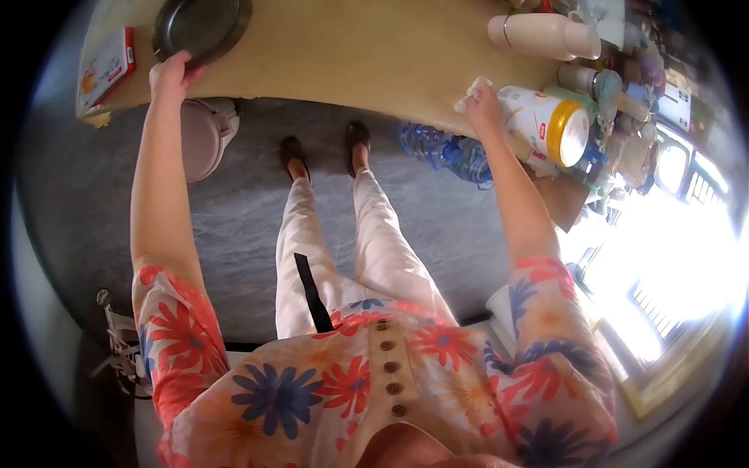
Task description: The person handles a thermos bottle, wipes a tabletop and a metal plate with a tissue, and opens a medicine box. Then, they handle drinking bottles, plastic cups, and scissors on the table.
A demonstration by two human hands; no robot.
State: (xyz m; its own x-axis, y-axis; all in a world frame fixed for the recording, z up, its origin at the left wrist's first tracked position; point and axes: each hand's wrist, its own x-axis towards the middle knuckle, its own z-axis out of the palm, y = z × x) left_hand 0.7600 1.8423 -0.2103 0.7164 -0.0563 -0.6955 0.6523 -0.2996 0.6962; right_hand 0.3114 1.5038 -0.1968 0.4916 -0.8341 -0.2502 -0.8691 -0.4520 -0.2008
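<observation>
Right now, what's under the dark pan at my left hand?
The table shows beside the dark pan, whose rim your left hand holds. Whatever lies directly beneath is covered by the pan, so I can't tell.

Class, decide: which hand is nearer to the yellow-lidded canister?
Right. The right hand is close beside the yellow-lidded canister; the left hand is farther off, at the edge of the dark pan.

Your shirt has red, blue and orange flowers; the pan is maybe black; the jar is white with a yellow lid.
</observation>
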